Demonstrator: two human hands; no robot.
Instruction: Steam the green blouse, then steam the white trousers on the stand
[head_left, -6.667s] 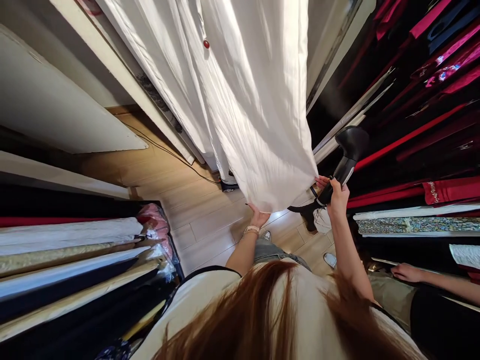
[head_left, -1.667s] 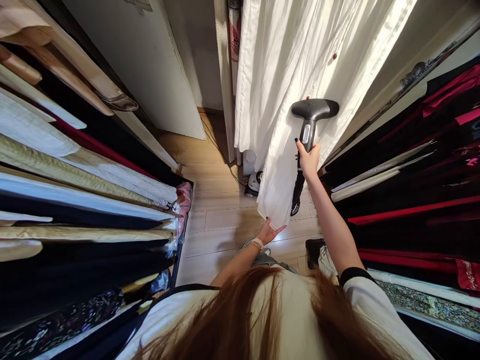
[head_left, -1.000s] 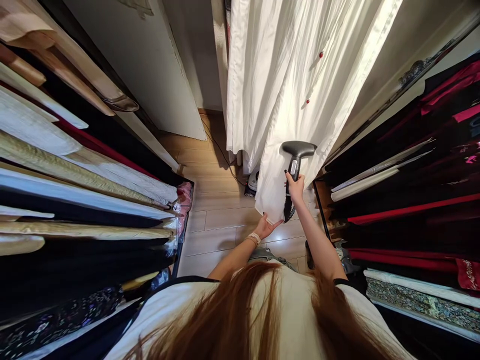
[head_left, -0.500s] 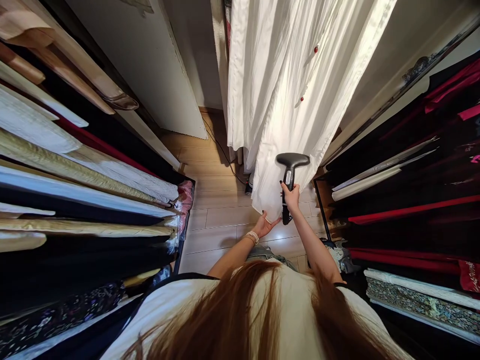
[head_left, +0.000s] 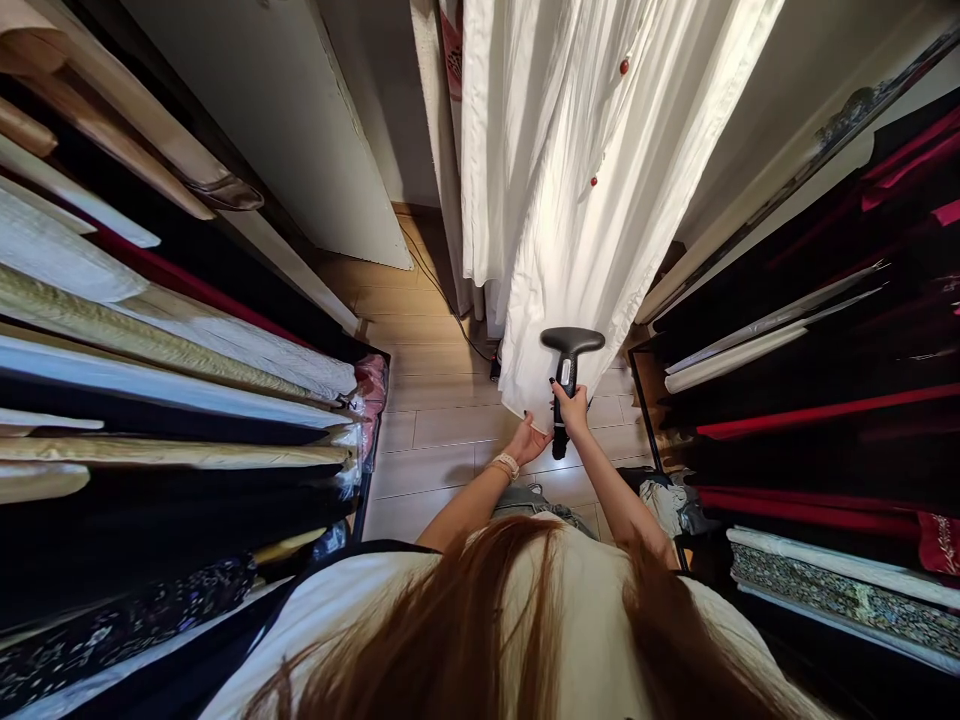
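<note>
My right hand (head_left: 572, 408) is wrapped round the handle of a black garment steamer head (head_left: 572, 340), whose wide T-shaped top lies over the lower part of a white garment (head_left: 592, 240). The garment hangs in long folds and carries small red beads on a cord. At its bottom hem, my left hand (head_left: 527, 440) holds the edge of the cloth, thumb on top and fingers beneath. A light-coloured band circles the left wrist. Whether the steamer's face presses on the fabric or hovers just off it, I cannot tell.
Clothes hang on a rack at the left (head_left: 187, 370) and on another at the right (head_left: 810, 380). A dark cord (head_left: 442, 290) runs over the wooden floor (head_left: 435, 428) by the white door panel (head_left: 300, 140). A pale crumpled item (head_left: 664, 500) lies at the right rack's foot.
My right hand has drawn the steamer head down and slightly left along the garment, nearer the hem. My left hand stays at the hem, its fingers now more curled. The view has shifted slightly.
</note>
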